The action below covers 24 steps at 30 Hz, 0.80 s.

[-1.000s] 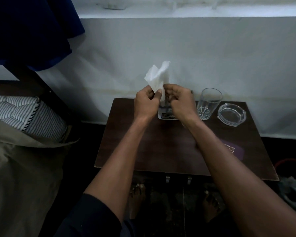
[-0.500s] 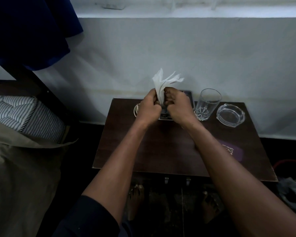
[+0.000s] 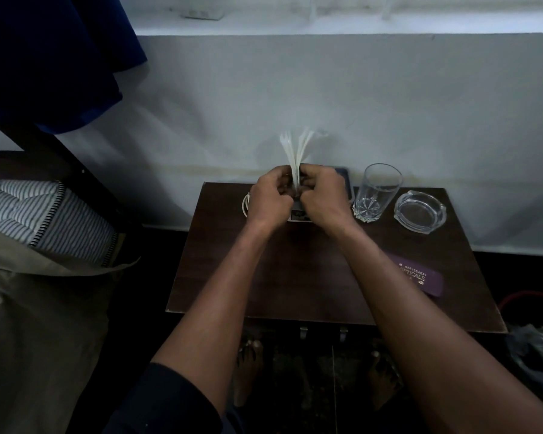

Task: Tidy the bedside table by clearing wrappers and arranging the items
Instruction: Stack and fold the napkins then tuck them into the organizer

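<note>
Down at the bottom, bare feet (image 3: 248, 368) on the dark floor, just in front of the bedside table (image 3: 295, 277). Off to the left there's the bed with a drab sheet (image 3: 38, 324) and a striped mattress (image 3: 44, 211) showing under it. On the right near corner of the tabletop, a purple spectacle case (image 3: 420, 277) lies flat, lettering reading "OPTICALS", partly hidden by the right forearm. Both arms reach out over the wood. Left hand (image 3: 268, 200) and right hand (image 3: 322, 195) meet knuckle to knuckle over the back of the table, fingers curled tight on both, pinching a white tissue (image 3: 297, 148) between them; its loose folds fan upward, blurred, against the wall. Under the hands sits a small card or packet (image 3: 297, 215), mostly covered, and a white cable (image 3: 245, 203) peeks out beside the left wrist. Behind the right hand, a dark phone edge (image 3: 345, 180). Further right, an upright drinking glass (image 3: 376, 192), then a clear glass ashtray (image 3: 420, 211) just beside it. Blue cloth (image 3: 54, 57) hangs top left.
</note>
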Tool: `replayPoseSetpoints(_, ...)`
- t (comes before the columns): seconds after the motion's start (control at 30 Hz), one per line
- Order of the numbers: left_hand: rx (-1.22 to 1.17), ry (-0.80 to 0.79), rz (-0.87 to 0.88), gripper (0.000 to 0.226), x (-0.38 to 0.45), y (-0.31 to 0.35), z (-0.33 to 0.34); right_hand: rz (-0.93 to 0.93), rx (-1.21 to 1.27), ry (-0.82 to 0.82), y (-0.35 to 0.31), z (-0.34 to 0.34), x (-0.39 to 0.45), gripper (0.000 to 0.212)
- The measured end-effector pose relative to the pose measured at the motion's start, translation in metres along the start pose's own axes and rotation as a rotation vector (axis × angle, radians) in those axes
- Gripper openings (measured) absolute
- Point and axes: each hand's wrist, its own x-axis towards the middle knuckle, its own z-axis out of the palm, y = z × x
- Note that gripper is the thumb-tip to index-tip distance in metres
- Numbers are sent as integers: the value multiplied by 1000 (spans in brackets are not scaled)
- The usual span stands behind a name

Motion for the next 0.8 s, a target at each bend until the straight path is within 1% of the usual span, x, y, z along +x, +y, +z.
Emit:
replayPoseSetpoints(0.1, 20, 6, -13, 58, 0, 1, 2, 0, 33, 47, -1, -1, 0, 51)
replayPoseSetpoints(0.17, 23, 50, -45, 60, -2, 3, 1, 3, 16, 61, 0, -1, 2, 44)
replayPoseSetpoints(0.27, 58, 113, -71, 59, -1, 6, -1, 0, -45, 91, 1, -1, 5, 35)
replayPoseSetpoints(0.3, 70, 122, -75, 58, 0, 6, -1, 0, -48, 108, 1, -1, 5, 36)
replayPoseSetpoints(0.37, 50, 108, -87, 57, -1, 7, -1, 4, -17, 128, 0, 0, 4, 43)
replayPoseSetpoints(0.47, 26, 88, -107, 57, -4, 7, 1, -1, 36, 114, -2, 3, 0, 52)
replayPoseSetpoints(0.53, 6, 118, -118, 57, -4, 8, 2, 26, 37, 124, -1, 4, -1, 59)
replayPoseSetpoints(0.6, -15, 153, -121, 57, -2, 9, 2, 9, 37, 93, -2, 3, -2, 63)
replayPoseSetpoints(0.7, -31, 193, -84, 55, -2, 12, 4, -84, 16, -14, -5, 2, -5, 59)
replayPoseSetpoints(0.8, 0, 274, -23, 58, -4, 17, 5, -96, -87, -9, -3, 2, -6, 46)
